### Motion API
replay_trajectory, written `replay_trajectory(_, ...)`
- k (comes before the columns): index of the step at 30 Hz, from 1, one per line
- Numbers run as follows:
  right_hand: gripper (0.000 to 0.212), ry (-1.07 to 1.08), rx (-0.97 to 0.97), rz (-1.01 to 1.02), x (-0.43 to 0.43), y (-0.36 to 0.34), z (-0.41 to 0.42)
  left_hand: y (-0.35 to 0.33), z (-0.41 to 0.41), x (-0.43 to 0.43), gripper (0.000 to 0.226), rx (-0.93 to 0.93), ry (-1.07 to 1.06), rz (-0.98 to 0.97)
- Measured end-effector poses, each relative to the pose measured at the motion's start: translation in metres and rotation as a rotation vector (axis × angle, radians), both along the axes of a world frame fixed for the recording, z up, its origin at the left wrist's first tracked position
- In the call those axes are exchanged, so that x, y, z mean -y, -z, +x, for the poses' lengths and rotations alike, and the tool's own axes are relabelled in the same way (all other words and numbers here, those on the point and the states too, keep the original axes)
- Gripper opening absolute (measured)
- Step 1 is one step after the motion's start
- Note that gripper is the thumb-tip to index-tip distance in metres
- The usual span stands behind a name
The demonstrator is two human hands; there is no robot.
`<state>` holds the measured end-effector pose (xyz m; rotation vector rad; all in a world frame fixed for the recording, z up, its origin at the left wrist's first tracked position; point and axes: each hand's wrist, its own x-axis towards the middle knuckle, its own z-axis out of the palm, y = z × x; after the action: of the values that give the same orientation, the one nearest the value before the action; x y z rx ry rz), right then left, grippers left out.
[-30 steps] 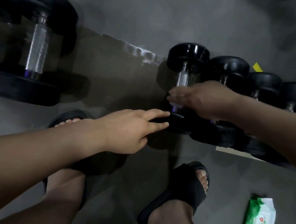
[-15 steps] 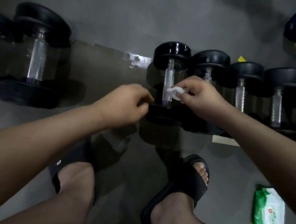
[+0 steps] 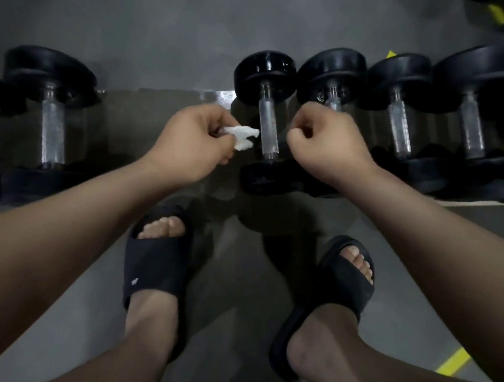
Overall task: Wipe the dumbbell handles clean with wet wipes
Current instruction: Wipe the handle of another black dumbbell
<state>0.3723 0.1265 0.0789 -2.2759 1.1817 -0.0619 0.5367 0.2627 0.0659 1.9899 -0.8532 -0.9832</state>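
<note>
My left hand [image 3: 193, 145] pinches a crumpled white wet wipe [image 3: 240, 135] between thumb and curled fingers. The wipe sticks out at the hand's 3 o'clock side and stops just beside the chrome handle [image 3: 269, 127] of the nearest dumbbell [image 3: 266, 71]; I cannot tell whether it touches the metal. That dumbbell lies on the grey floor [image 3: 139, 8] at about 12 o'clock from my feet, one black head pointing to 12 and the other to 6. My right hand [image 3: 324, 142] is at the handle's 3 o'clock side, clenched into a fist with nothing showing in it, and it covers part of the second dumbbell [image 3: 332, 68] behind it. More dumbbells [image 3: 405, 79] run on in a row toward 2 o'clock, heads touching or nearly so. Well apart, at 9 o'clock, lie two larger dumbbells [image 3: 51, 76] side by side. My feet are in black sandals [image 3: 156, 261], toes pointing to 12 o'clock, either side of the shadow under the near dumbbell. A yellow floor line [image 3: 452, 361] shows at 4 o'clock.
</note>
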Motion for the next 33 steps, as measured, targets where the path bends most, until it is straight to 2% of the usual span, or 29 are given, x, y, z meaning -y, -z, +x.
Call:
replay_trajectory(1, 0.022, -0.05, -0.094, -0.138, 0.003, 0.005, -0.003, 0.003, 0.004, 0.0, 0.008, 0.054, 0.007, 0.026)
replay_trajectory(3, 0.04, -0.174, -0.308, -0.278, 0.007, 0.02, -0.009, 0.009, 0.011, 0.003, 0.008, 0.141, -0.005, 0.061)
replay_trajectory(5, 0.061, -0.28, -0.484, -0.293, 0.011, 0.034, -0.017, 0.015, 0.015, 0.009, 0.012, 0.176, -0.018, 0.058)
replay_trajectory(7, 0.07, -0.314, -0.533, -0.302, 0.019, 0.04, -0.026, 0.021, 0.014, 0.019, 0.01, 0.205, 0.003, 0.031)
replay_trajectory(14, 0.066, -0.389, -0.449, -0.432, 0.026, 0.055, -0.036, 0.049, -0.001, 0.071, 0.009, 0.388, 0.242, -0.141)
replay_trajectory(20, 0.062, -0.351, -0.396, -0.443, 0.028, 0.059, -0.036, 0.06, -0.003, 0.08, 0.036, 0.386, 0.569, -0.106)
replay_trajectory(25, 0.063, -0.333, -0.383, -0.416, 0.028, 0.059, -0.035, 0.063, 0.002, 0.089, 0.025, 0.479, 0.632, -0.103)
replay_trajectory(29, 0.065, -0.326, -0.357, -0.411, 0.028, 0.059, -0.034, 0.059, 0.005, 0.1, 0.031, 0.562, 0.786, -0.102)
replay_trajectory(33, 0.069, -0.332, -0.338, -0.438, 0.028, 0.056, -0.035, 0.058, 0.012, 0.095, 0.016, 0.674, 0.844, -0.148)
